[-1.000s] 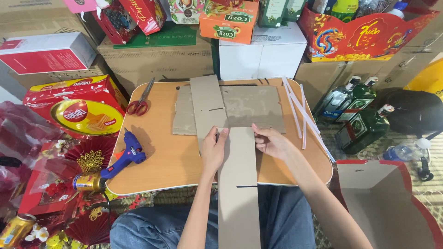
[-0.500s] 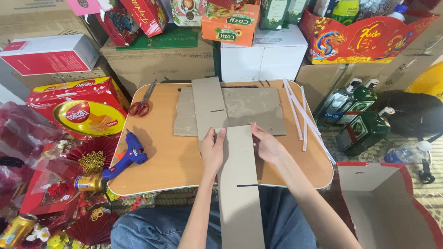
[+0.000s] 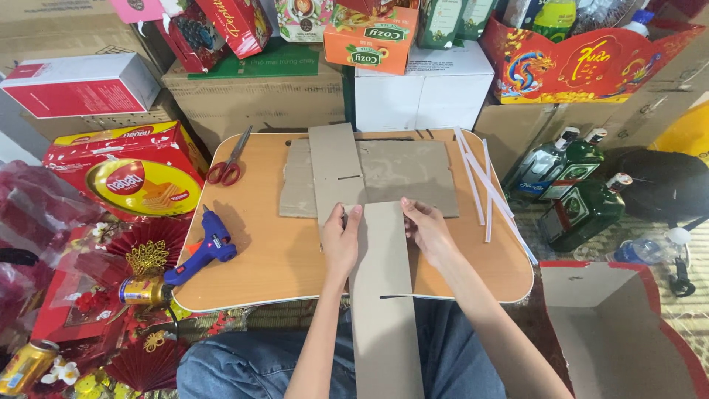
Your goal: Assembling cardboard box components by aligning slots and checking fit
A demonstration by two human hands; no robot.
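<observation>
Two hands on a long cardboard strip at the near edge of a small wooden table.

The long cardboard strip (image 3: 384,295) runs from the table (image 3: 273,258) centre out over the person's lap. The left hand (image 3: 341,240) presses flat on the strip's left edge, grip released; the right hand (image 3: 426,230) rests on its right edge, fingers loose, grasping nothing. Beyond the strip lie a flat cardboard sheet (image 3: 406,174) and a slotted cardboard piece (image 3: 336,170). Left of the strip: blue glue gun (image 3: 203,251), red-handled scissors (image 3: 230,159). Right of it: white glue sticks (image 3: 484,185).
</observation>
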